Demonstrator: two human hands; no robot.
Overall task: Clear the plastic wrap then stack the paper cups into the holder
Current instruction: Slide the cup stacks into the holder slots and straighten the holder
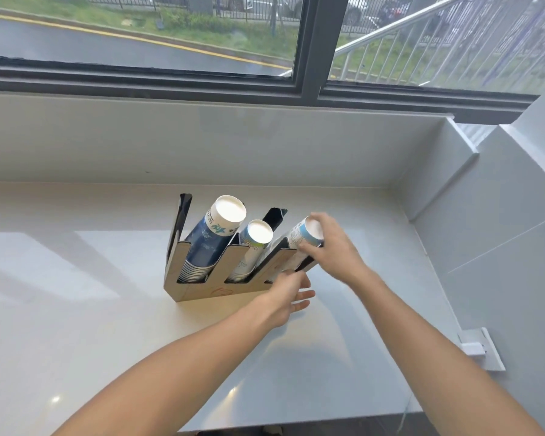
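Note:
A slanted cup holder [199, 286] with three slots stands on the white counter. Its left slot holds a stack of dark blue cups [213, 236], its middle slot a narrower stack of white and green cups [254, 243]. A stack of white and light blue cups [301, 239] lies in the right slot, and my right hand [331, 243] is shut around its upper end. My left hand [288, 297] rests by the holder's lower right corner, fingers apart and holding nothing. No plastic wrap is visible.
The counter [76, 309] runs to a low white wall under a dark-framed window [309, 58]. A tiled wall closes the right side, with a white socket plate [479, 349] near the counter's right edge. The counter's front edge lies at the bottom.

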